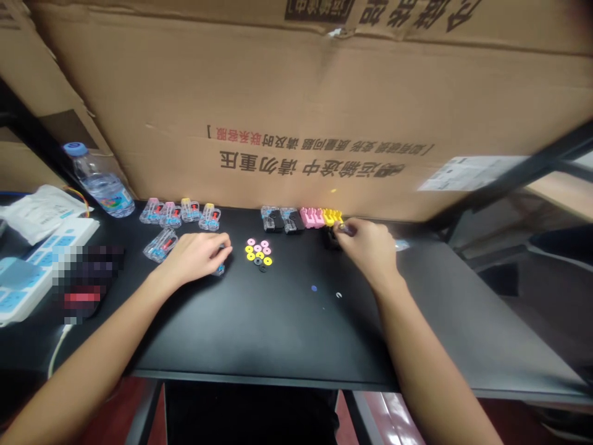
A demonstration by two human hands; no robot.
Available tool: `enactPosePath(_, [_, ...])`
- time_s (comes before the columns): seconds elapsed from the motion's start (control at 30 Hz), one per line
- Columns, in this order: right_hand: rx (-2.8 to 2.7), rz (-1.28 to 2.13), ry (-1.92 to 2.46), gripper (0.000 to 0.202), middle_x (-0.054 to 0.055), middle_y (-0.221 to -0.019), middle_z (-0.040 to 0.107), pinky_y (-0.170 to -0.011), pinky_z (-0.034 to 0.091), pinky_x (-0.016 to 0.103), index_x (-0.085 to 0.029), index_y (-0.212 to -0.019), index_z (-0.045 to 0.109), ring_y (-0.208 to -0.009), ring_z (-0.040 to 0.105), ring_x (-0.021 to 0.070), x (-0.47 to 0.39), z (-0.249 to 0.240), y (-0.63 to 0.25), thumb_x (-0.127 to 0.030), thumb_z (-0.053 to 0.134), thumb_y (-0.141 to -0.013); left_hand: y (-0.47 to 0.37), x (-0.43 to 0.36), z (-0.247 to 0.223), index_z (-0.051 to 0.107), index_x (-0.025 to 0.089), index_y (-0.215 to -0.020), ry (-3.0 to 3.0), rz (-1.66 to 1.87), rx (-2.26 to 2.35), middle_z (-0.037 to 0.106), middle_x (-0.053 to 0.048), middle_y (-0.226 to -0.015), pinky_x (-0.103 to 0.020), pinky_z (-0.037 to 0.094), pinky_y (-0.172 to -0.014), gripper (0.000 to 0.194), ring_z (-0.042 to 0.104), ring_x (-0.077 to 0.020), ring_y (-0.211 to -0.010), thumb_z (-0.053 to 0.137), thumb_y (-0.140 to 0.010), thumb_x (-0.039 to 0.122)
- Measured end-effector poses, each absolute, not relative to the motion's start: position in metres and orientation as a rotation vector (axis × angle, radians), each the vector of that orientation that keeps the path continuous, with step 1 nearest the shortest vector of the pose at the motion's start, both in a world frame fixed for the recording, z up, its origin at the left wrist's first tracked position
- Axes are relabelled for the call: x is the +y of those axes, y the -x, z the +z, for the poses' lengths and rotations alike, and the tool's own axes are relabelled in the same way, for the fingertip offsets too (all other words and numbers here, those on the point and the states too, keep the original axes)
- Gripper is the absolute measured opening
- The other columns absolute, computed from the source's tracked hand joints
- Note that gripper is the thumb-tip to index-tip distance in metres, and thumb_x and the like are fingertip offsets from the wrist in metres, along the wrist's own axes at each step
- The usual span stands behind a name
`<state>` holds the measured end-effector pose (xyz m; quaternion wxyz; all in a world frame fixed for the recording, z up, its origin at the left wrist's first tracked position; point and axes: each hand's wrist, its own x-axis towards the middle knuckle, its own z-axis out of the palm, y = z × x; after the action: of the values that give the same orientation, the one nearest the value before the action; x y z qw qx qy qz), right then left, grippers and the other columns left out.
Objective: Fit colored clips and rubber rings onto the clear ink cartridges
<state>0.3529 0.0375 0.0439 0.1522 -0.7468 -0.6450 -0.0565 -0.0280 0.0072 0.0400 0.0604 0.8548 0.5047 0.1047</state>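
Observation:
My left hand (200, 254) is curled over a small clear plastic case with blue parts (219, 269), mostly hidden beneath the fingers. Just left of it lies another clear case with blue and red parts (160, 245). Thumb and fingers of my right hand (368, 248) are pinched together above a black plastic piece (332, 238); whatever is between the fingertips is too small to tell. Yellow notched pieces (332, 216) and pink notched pieces (312, 217) stand beside that hand. Between the hands is a group of small pink, yellow and black rings (258, 249).
Several clear cases with pink or yellow tops (190, 209) line the back left, and two with black parts (281, 220) stand mid-back. A cardboard wall (296, 111) closes off the rear. A water bottle (104, 185) and white power strip (50, 266) are at left. A blue disc (314, 288) lies mid-table.

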Motion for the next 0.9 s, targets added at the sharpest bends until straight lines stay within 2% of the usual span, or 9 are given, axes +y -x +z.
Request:
enactPosePath(0.13, [-1.898,-0.154,2.045,0.026,0.015,-0.09,0.083,-0.065,0.045,0.035,-0.02,-0.091,0.079,-0.084,0.076,0.0334,0.038,0.039,-0.348,-0.036,0.06,-0.094,0.022,0.005,0.037,0.065,0.022,-0.081,-2.608,0.149,1.503,0.073,-0.005,-0.081,-0.03,0.032,-0.062,0.035,0.069,-0.0231,-0.075,0.05,-0.106,0.041])
enactPosePath(0.27, [-2.029,-0.145,1.841,0.02,0.012,-0.102,0.083,-0.072,0.052,0.035,-0.021,-0.094,0.08,-0.093,0.077,0.0317,0.043,0.032,-0.337,-0.028,0.061,-0.091,0.038,0.013,0.039,0.065,0.021,-0.073,-2.508,-0.037,1.74,0.072,-0.008,-0.076,-0.032,0.035,-0.063,0.045,0.072,-0.0285,-0.075,0.048,-0.106,0.048])
enactPosePath(0.4, [-2.272,-0.147,1.615,0.029,0.013,-0.129,0.078,-0.08,0.059,0.039,-0.021,-0.117,0.078,-0.106,0.076,0.0314,0.053,0.023,-0.314,-0.03,0.062,-0.095,0.056,0.021,0.042,0.07,0.02,-0.076,-2.49,-0.144,1.897,0.076,-0.012,-0.083,-0.035,0.043,-0.067,0.046,0.077,-0.0336,-0.084,0.046,-0.106,0.046])
enactPosePath(0.5, [-2.482,-0.188,1.487,0.042,0.016,-0.143,0.071,-0.081,0.06,0.041,-0.018,-0.137,0.071,-0.116,0.073,0.0329,0.062,0.02,-0.295,-0.027,0.059,-0.099,0.06,0.022,0.043,0.074,0.019,-0.082,-2.471,-0.187,2.008,0.079,-0.015,-0.09,-0.037,0.048,-0.07,0.044,0.078,-0.0368,-0.091,0.046,-0.106,0.043])
enactPosePath(0.63, [-2.659,-0.336,1.443,0.049,0.017,-0.154,0.064,-0.075,0.057,0.04,-0.017,-0.15,0.062,-0.113,0.074,0.0343,0.075,0.021,-0.275,-0.027,0.057,-0.102,0.057,0.021,0.046,0.077,0.018,-0.09,-2.445,-0.158,2.075,0.08,-0.017,-0.095,-0.039,0.052,-0.073,0.044,0.079,-0.0379,-0.094,0.045,-0.106,0.043])
enactPosePath(0.77, [-2.798,-0.416,1.474,0.052,0.019,-0.147,0.068,-0.072,0.053,0.039,-0.018,-0.153,0.059,-0.097,0.077,0.0325,0.085,0.026,-0.263,-0.03,0.059,-0.102,0.048,0.018,0.048,0.078,0.018,-0.093,-2.493,-0.024,2.018,0.08,-0.017,-0.094,-0.04,0.052,-0.074,0.047,0.079,-0.0369,-0.091,0.042,-0.107,0.044])
enactPosePath(0.9, [-2.841,-0.433,1.432,0.052,0.022,-0.135,0.074,-0.073,0.05,0.038,-0.015,-0.151,0.06,-0.095,0.077,0.0318,0.089,0.026,-0.257,-0.028,0.058,-0.101,0.037,0.014,0.044,0.076,0.018,-0.089,-2.555,0.037,1.898,0.079,-0.015,-0.09,-0.037,0.05,-0.072,0.045,0.078,-0.0331,-0.085,0.044,-0.107,0.044])
